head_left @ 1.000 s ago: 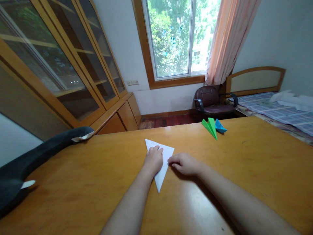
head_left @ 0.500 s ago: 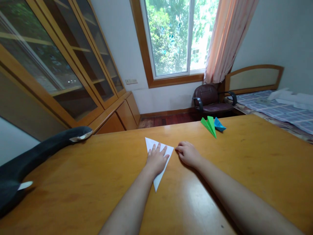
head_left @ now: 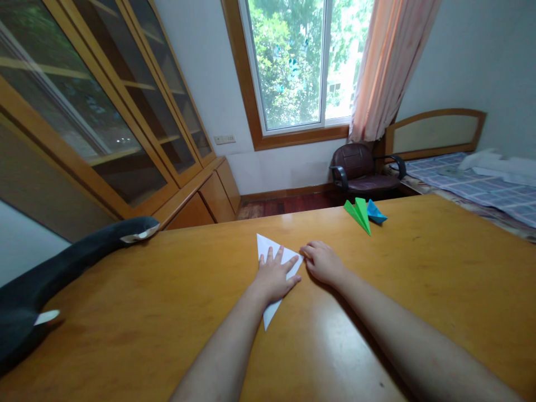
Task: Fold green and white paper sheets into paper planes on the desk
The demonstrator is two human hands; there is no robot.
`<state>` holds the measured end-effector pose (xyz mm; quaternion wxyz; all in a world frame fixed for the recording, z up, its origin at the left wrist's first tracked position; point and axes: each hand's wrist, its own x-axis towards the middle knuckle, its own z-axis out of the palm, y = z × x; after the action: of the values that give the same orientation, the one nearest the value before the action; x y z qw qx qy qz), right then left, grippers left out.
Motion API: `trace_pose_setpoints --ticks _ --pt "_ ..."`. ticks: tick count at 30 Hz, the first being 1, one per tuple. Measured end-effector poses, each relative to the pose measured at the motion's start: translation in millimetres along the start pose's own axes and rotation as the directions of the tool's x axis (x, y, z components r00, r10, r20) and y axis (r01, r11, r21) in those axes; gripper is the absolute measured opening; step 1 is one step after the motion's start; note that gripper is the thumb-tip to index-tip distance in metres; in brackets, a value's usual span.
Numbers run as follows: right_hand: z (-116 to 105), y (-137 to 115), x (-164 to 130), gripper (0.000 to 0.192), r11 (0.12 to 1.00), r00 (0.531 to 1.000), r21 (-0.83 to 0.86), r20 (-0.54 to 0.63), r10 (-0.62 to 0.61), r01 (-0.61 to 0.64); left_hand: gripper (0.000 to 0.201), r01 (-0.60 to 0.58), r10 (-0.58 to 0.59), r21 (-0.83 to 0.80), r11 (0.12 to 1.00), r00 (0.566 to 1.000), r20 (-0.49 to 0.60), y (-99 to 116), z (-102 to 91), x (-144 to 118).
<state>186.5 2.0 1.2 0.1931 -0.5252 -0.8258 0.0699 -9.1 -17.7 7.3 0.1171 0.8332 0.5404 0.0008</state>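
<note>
A white sheet of paper (head_left: 267, 244), folded into a triangle, lies on the wooden table (head_left: 167, 312). My left hand (head_left: 274, 276) rests flat over its middle with the fingers spread, hiding part of it. At the paper's right corner is my right hand (head_left: 322, 261). Its fingers are curled together, and their tips meet that corner.
Near the table's far edge, a green paper plane (head_left: 359, 215) lies beside a blue folded paper piece (head_left: 377, 213). A black and white plush-looking object (head_left: 84, 245) reaches over the left side. Beyond the table stand a chair (head_left: 358, 167), a bed (head_left: 481, 178) and a glass-doored cabinet (head_left: 138, 106).
The paper has shifted slightly right under my left hand, whose fingers are spread wider. Its right corner now meets the fingertips of my right hand, which has hardly moved.
</note>
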Motion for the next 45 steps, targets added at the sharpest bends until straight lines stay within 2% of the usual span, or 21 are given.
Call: trace_pose_setpoints --ticks 2,5,11,14,16,22,27,32,37,41,43,45 --pt "0.9 4.5 1.2 0.028 0.998 1.000 0.052 -0.009 -0.020 0.021 0.070 -0.078 0.079 -0.013 0.997 0.996 0.035 2.2 -1.8 -2.5" --pt "2.4 12.8 3.3 0.033 0.990 0.998 0.133 -0.057 -0.030 0.037 0.067 -0.193 0.194 -0.037 0.981 0.980 0.045 6.7 -6.1 -6.5" --pt "5.4 24.8 4.7 0.034 0.980 0.991 0.200 -0.133 0.023 0.004 0.041 -0.354 0.354 0.000 0.935 0.935 -0.021 23.3 -21.1 -17.0" --pt "7.0 26.6 5.0 0.034 0.982 0.991 0.190 -0.124 0.044 -0.020 0.030 -0.374 0.374 0.014 0.927 0.927 -0.010 31.7 -26.8 -23.5" --pt "7.6 26.9 5.3 0.034 0.982 0.992 0.184 -0.115 0.049 -0.027 0.031 -0.365 0.365 0.010 0.931 0.931 0.015 34.9 -28.8 -27.9" --pt "7.1 26.4 5.3 0.034 0.984 0.992 0.176 -0.122 0.040 -0.018 0.054 -0.309 0.309 -0.021 0.951 0.950 0.046 36.2 -31.0 -33.8" --pt "8.0 27.3 5.7 0.032 0.982 0.990 0.190 -0.140 0.034 -0.007 0.047 -0.271 0.271 -0.024 0.962 0.962 -0.021 33.7 -30.0 -30.1" --pt "7.9 27.4 6.3 0.030 0.980 0.990 0.200 -0.138 0.040 -0.011 0.031 -0.097 0.101 0.043 0.994 0.990 -0.100 24.4 -23.6 -18.9" --pt "6.6 26.4 5.6 0.030 0.977 0.989 0.212 -0.137 0.062 -0.032 0.025 0.028 -0.014 0.086 0.996 0.987 -0.162 7.5 -20.6 -3.2" --pt "7.6 26.9 5.3 0.032 0.974 0.986 0.223 -0.144 0.083 -0.049 0.023 0.103 -0.095 0.013 0.995 0.956 -0.279 -1.9 -25.6 -2.0" --pt "8.8 27.3 5.3 0.035 0.970 0.981 0.236 -0.163 0.103 -0.062 0.023 0.072 -0.105 -0.102 0.992 0.918 -0.381 -2.5 -29.8 -4.7" --pt "9.5 26.9 5.2 0.039 0.965 0.974 0.254 -0.197 0.114 -0.061 0.021 -0.012 -0.147 -0.306 0.952 0.859 -0.490 -1.3 -34.6 -6.8"
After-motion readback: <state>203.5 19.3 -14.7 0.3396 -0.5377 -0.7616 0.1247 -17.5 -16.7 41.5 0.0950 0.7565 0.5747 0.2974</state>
